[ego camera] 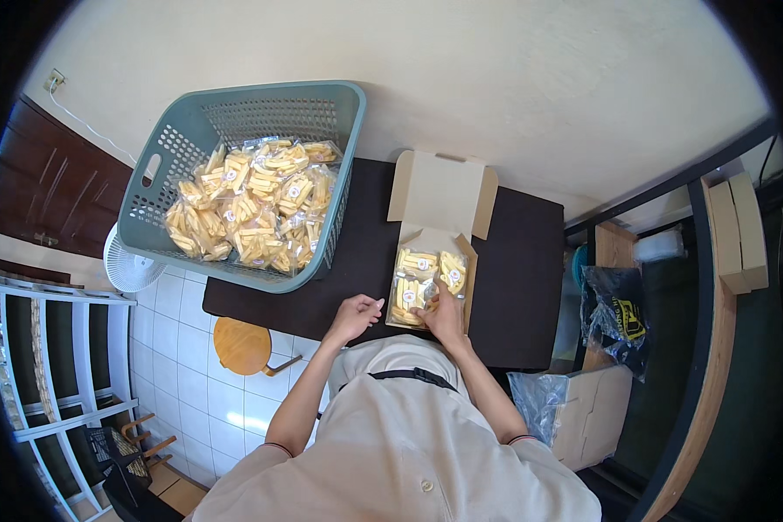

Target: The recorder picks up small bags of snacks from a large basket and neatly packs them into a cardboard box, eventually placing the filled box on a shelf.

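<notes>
An open cardboard box (470, 307) lies before me on a dark brown table (515, 280), its lid (440, 186) raised towards the wall. Clear packets of pale yellow sticks (409, 295), with round labels, fill much of it. My right hand (445, 318) reaches into the near right part of the box, thumb and fingers around a packet (433, 303) that it partly hides. Just left of the box, my left hand (353, 318) hovers near the table edge, fingers loosely bent and nothing in them.
A grey-green plastic basket (355, 143) with many similar packets (254, 202) stands at left, overhanging the table. A round wooden stool (241, 346) and a white fan (130, 264) are beyond it. Shelving (698, 417) with cardboard boxes (740, 228) and plastic bags (616, 313) lines the right.
</notes>
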Tool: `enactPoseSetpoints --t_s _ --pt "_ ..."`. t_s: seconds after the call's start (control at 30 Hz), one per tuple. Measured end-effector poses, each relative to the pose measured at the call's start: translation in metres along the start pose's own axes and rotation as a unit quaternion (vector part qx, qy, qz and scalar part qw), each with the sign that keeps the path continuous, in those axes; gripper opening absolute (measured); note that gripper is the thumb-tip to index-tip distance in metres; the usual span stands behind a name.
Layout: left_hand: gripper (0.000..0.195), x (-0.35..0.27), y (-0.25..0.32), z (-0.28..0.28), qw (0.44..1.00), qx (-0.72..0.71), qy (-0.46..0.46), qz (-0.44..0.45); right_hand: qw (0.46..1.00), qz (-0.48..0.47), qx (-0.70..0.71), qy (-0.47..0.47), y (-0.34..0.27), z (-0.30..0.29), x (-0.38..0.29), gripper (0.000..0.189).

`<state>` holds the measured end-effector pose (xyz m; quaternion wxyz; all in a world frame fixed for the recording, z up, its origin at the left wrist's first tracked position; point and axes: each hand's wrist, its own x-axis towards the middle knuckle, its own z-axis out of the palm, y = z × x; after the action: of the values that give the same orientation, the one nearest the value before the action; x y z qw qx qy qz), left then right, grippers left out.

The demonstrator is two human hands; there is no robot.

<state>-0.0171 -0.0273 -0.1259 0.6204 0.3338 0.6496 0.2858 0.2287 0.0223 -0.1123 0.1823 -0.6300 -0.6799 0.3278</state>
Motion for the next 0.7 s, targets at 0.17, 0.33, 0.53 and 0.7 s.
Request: enactPoseSetpoints --t_s 0.17,0.33,0.53,0.7 --pt "0.039 -0.004 0.008 -0.004 0.992 0.127 0.017 0.023 0.998 0.008 0.061 -0.031 0.025 0.012 0.004 0.099" --pt "0.043 -0.018 0.013 -0.013 0.985 0.157 0.033 0.061 0.996 -0.080 -0.041 0.015 -0.020 -0.016 -0.002 0.097" --pt "0.053 -0.060 0.053 -0.025 0.981 0.186 -0.004 0.061 0.983 -0.167 0.014 -0.073 0.002 0.006 0.008 0.064" --pt "0.043 -0.120 0.122 -0.050 0.973 0.106 -0.168 0.118 0.978 -0.152 0.039 -0.136 -0.013 -0.001 0.002 0.046"
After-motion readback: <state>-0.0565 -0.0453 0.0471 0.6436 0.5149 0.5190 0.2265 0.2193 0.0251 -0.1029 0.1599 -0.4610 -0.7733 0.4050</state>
